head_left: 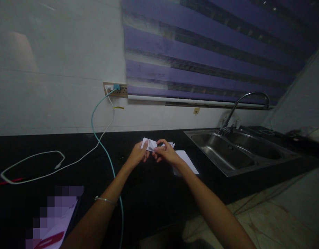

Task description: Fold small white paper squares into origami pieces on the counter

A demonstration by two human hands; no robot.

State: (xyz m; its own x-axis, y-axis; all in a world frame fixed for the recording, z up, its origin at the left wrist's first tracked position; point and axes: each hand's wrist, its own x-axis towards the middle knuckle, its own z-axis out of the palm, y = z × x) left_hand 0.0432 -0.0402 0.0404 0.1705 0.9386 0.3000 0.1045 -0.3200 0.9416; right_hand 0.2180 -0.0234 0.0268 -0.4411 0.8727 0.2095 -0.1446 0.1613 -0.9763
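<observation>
Between my two hands is a small piece of folded white paper (150,145), held up above the black counter. My left hand (138,154) pinches its left side, with the thumb lying on top. At its right edge my right hand (166,152) grips the paper between thumb and fingers. Just behind the right hand a pointed white tip shows, and I cannot tell whether it belongs to the held paper. A flat white sheet of paper (186,162) lies on the counter beside my right wrist, partly covered by the forearm.
A steel double sink (221,152) with a curved faucet (236,105) is set into the black counter (146,193) at right. A teal cable (109,159) and a white cable (82,157) run from the wall socket (115,89). A lit screen (63,218) stands at lower left.
</observation>
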